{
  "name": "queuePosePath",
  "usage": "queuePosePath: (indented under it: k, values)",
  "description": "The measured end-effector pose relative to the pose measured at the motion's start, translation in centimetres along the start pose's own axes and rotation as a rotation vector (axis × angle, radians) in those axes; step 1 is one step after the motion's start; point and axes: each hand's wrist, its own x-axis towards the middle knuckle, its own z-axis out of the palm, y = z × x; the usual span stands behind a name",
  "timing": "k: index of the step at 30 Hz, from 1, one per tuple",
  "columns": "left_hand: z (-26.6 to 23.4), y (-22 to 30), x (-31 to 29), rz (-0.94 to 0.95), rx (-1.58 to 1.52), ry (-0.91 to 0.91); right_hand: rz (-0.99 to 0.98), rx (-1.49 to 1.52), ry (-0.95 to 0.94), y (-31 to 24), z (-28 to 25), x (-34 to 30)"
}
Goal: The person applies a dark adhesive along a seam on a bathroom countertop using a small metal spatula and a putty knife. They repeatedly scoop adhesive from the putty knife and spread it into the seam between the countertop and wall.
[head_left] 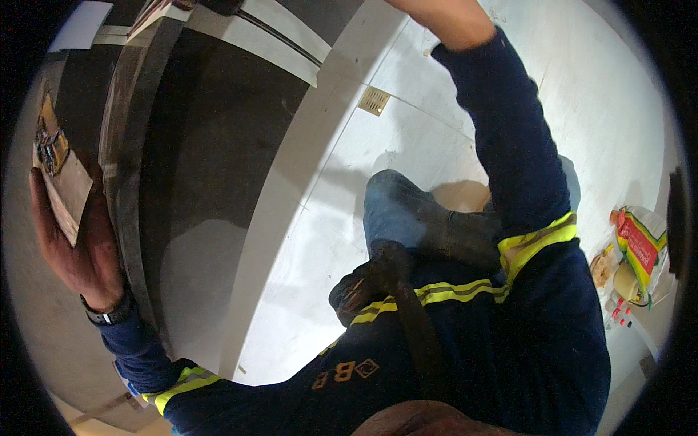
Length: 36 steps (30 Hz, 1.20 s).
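Observation:
At the far left, my left hand (78, 254) holds a pale, flat, angular piece (71, 192) against its palm, with fingers and thumb on either side. A glossy dark-brown and amber mass (52, 149) sits at the piece's upper end; what it is I cannot make out. My right arm reaches up to the top edge of the view. Only the wrist and part of my right hand (452, 20) show there; its fingers are cut off, along with anything they touch.
A dark glossy panel (211, 131) with a pale border stands beside my left arm. White floor tiles carry a square brass drain grate (374, 101). At the right lie a red, yellow and green bag (641, 247) and several small red items (623, 311). My bent knee (396, 211) is below me.

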Motion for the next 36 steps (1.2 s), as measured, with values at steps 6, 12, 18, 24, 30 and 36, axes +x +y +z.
queuePosePath:
  k: [6, 12, 18, 24, 30, 36]
  values:
    - [0.4, 0.0, -0.3, -0.069, -0.145, 0.041, 0.159, 0.334, -0.254, 0.9, 1.1, -0.9]
    - [-0.3, -0.2, 0.0, -0.091, -0.234, 0.012, 0.099, 0.226, -0.092, 2.6, 2.6, -1.1]
    - [-0.3, -0.5, 0.1, -0.093, -0.232, 0.009, 0.274, 0.385, -0.075, 1.0, 0.4, -3.7]
    - [0.2, -0.5, 0.2, -0.109, -0.181, 0.019, 0.336, 0.684, 0.002, -1.6, 2.7, -6.7]
    - [-0.4, -0.7, 0.1, -0.091, -0.207, -0.037, 0.160, 0.543, 0.117, -1.4, 4.0, -6.7]
    - [-1.0, -2.3, 0.6, 0.046, -0.069, -0.124, 0.134, 0.434, -0.060, -5.4, -0.5, -5.5]
